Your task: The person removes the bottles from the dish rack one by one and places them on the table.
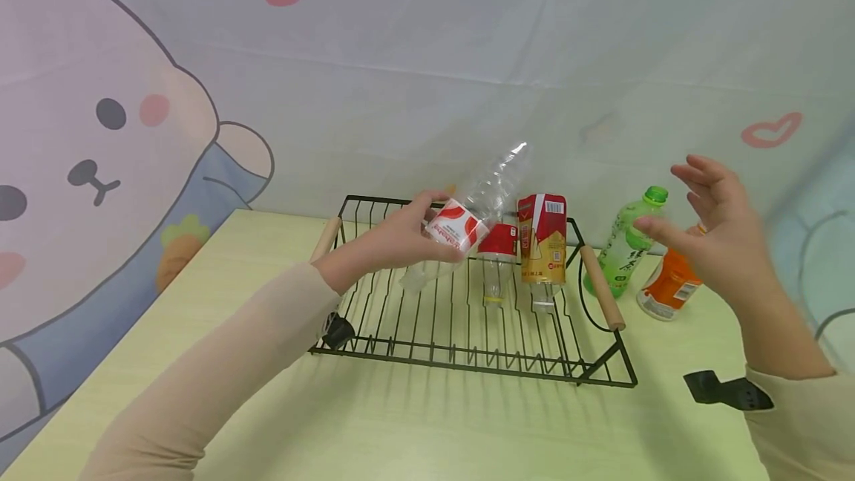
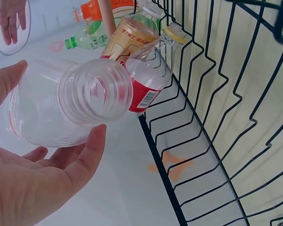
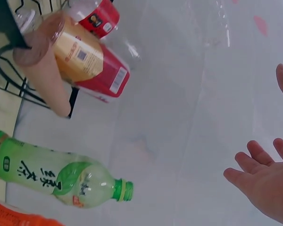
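My left hand grips a clear plastic bottle with a red and white label, fingers and thumb curled round it. The bottle is tilted above the black wire rack, its base up to the right. In the left wrist view its threaded, capless neck faces the camera. Raised on the right, my right hand has spread fingers and holds nothing. It is nearest to a green tea bottle and an orange bottle, both standing right of the rack.
Inside the rack, a clear red-labelled bottle and a red and gold bottle lean neck down. Wooden handles flank the rack on the pale table. A printed cloth hangs behind.
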A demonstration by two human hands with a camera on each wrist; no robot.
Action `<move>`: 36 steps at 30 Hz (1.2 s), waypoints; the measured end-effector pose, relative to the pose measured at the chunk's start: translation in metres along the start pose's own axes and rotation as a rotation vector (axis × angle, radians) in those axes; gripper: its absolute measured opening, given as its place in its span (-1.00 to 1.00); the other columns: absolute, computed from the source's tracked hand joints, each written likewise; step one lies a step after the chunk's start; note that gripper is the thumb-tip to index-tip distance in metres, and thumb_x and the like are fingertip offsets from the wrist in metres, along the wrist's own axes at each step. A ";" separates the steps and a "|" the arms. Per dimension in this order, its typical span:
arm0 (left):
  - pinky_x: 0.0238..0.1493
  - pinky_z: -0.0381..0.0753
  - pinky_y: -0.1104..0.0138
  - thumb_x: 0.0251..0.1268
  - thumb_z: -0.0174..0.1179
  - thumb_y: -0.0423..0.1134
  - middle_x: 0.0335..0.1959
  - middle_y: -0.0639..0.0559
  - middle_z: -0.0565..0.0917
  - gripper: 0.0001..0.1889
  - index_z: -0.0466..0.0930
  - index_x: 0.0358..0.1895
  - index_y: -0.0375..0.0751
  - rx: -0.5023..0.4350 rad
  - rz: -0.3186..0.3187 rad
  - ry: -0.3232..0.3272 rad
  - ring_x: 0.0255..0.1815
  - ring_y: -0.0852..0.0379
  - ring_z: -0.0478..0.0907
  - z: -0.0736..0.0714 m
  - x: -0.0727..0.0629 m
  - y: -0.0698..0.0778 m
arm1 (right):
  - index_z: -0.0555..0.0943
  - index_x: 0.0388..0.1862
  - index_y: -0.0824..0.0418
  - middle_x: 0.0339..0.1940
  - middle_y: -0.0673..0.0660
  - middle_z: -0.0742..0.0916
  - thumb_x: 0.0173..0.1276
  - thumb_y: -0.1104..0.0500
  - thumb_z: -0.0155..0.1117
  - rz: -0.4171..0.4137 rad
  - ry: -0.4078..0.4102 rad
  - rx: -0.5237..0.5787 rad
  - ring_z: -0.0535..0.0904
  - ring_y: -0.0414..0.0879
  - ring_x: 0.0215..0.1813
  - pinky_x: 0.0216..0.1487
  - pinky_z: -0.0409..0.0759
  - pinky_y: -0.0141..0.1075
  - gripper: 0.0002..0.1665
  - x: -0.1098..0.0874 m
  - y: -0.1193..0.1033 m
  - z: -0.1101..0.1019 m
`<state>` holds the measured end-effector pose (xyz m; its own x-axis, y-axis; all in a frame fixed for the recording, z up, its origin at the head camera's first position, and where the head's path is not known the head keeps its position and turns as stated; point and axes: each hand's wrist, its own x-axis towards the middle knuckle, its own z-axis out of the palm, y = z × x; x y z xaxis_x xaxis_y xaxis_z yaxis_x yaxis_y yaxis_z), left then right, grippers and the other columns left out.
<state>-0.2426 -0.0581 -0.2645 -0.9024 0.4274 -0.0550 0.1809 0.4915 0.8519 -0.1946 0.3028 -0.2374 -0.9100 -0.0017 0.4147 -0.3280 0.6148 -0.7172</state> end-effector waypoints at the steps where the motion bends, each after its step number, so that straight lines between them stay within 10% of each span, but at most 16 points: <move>1: -0.20 0.68 0.22 0.04 0.42 -0.18 0.15 -0.04 0.41 -0.04 0.00 0.48 0.02 0.005 0.001 -0.010 -0.03 -0.01 0.54 0.000 -0.001 0.000 | 0.00 0.54 -0.03 0.49 0.08 0.27 0.25 0.21 0.39 -0.006 -0.016 0.002 0.11 0.01 0.54 0.36 0.15 -0.59 0.03 -0.001 -0.002 0.001; 10: -0.24 0.69 0.23 0.04 0.42 -0.24 0.10 -0.04 0.44 -0.11 0.07 0.42 0.04 0.024 0.036 -0.091 -0.08 -0.01 0.56 0.002 -0.009 0.005 | 0.06 0.52 -0.04 0.47 0.10 0.31 0.18 0.23 0.45 -0.063 -0.123 -0.030 0.11 0.13 0.53 0.19 0.21 -0.75 0.05 -0.004 -0.019 0.012; 20: -0.19 0.66 0.28 0.06 0.41 -0.25 0.15 -0.04 0.43 -0.09 0.04 0.46 -0.02 0.064 0.050 -0.193 -0.05 -0.01 0.53 0.007 -0.013 0.011 | 0.10 0.50 -0.03 0.45 0.04 0.34 0.12 0.22 0.50 -0.103 -0.216 -0.032 0.11 0.10 0.53 0.46 0.12 0.00 0.07 -0.007 -0.032 0.024; 36: -0.21 0.66 0.29 0.06 0.41 -0.21 0.05 0.03 0.49 -0.24 0.23 0.35 0.02 0.167 0.059 -0.321 -0.07 0.02 0.54 0.015 -0.016 0.017 | 0.21 0.47 0.05 0.40 0.16 0.40 0.04 0.16 0.56 -0.281 -0.340 -0.058 0.21 0.18 0.43 0.22 0.25 0.36 0.05 -0.018 -0.051 0.045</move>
<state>-0.2195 -0.0451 -0.2575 -0.7248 0.6619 -0.1912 0.3144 0.5647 0.7631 -0.1725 0.2361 -0.2331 -0.8223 -0.4284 0.3744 -0.5687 0.5964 -0.5665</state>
